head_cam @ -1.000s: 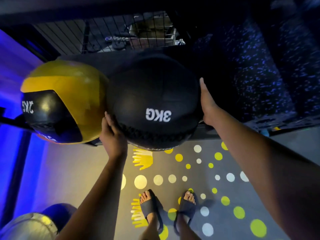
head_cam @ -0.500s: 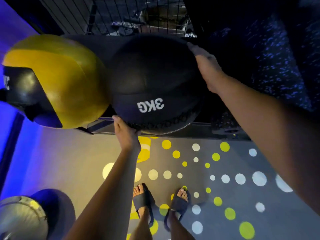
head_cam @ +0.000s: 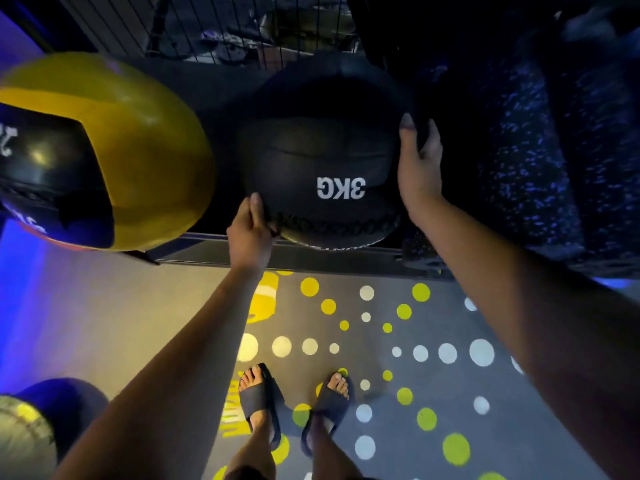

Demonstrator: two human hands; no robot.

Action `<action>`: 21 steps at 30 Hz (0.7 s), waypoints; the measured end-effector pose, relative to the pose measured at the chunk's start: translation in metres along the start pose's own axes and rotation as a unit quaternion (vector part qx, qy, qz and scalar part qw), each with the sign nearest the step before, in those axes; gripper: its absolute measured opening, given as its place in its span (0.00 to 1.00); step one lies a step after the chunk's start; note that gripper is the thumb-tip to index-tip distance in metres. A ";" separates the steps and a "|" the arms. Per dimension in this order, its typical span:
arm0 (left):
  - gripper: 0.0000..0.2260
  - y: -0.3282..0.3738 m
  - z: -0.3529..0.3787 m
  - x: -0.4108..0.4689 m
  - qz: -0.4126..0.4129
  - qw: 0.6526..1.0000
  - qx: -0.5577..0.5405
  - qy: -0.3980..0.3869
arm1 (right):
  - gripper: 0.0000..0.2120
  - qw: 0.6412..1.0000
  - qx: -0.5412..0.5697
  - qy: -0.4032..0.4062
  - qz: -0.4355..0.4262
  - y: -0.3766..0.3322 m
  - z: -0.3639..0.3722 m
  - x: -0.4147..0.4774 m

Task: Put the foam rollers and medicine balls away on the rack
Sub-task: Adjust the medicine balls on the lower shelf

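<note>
Black stitching marks where the fingers [head_cam: 257,206] of the left hand [head_cam: 249,230] curl under the lower-left edge of the black ball [head_cam: 322,157], gripping it. The right hand [head_cam: 419,168] lies flat on the ball's right flank, fingers [head_cam: 408,128] straight and slightly apart, pressing rather than clasping.

The ball (marked 3KG) sits on the rack [head_cam: 346,256], its underside bulging over the front rail. Judgement: this ball is as good as placed, and only the release remains.

A yellow ball [head_cam: 145,143] is already shelved to the left, near the black one but apart from it. Dark speckled foam rollers [head_cam: 526,174] stand to the right, apparently stowed. Outstanding: one more ball [head_cam: 24,441] lies on the floor [head_cam: 104,323] at lower left.

Clearances: wire mesh [head_cam: 207,32] closes the back. The right hand fills the narrow space between ball and rollers, so it should withdraw straight toward the person.
</note>
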State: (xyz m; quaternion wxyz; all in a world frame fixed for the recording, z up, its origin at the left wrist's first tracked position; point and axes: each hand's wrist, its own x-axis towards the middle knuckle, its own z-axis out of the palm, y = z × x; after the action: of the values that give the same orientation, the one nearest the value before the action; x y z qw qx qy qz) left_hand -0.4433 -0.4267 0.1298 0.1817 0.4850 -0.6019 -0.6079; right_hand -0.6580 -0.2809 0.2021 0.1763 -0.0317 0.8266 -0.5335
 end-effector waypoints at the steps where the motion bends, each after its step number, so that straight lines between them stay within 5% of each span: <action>1: 0.13 0.000 -0.004 -0.001 -0.005 1.000 0.003 -0.003 | 0.41 1.000 0.002 0.009 -0.010 0.005 0.003 -0.007; 12: 0.20 0.039 -0.037 -0.020 0.010 0.969 0.243 -0.027 | 0.35 0.994 -0.028 -0.017 0.107 -0.017 -0.028 -0.042; 17: 0.17 0.089 -0.090 -0.064 0.026 0.964 0.262 -0.032 | 0.26 0.984 -0.087 0.039 0.151 -0.026 -0.062 -0.140; 21: 0.07 0.101 -0.128 -0.095 0.079 0.946 0.307 -0.066 | 0.26 0.962 -0.156 -0.019 0.222 -0.018 -0.041 -0.215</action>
State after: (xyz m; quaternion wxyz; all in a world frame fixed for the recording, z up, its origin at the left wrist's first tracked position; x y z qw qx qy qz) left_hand -0.3322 -0.4427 0.2821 0.0312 0.4265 -0.8067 -0.4079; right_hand -0.4725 -0.2012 0.2891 0.2988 0.1156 0.8824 -0.3445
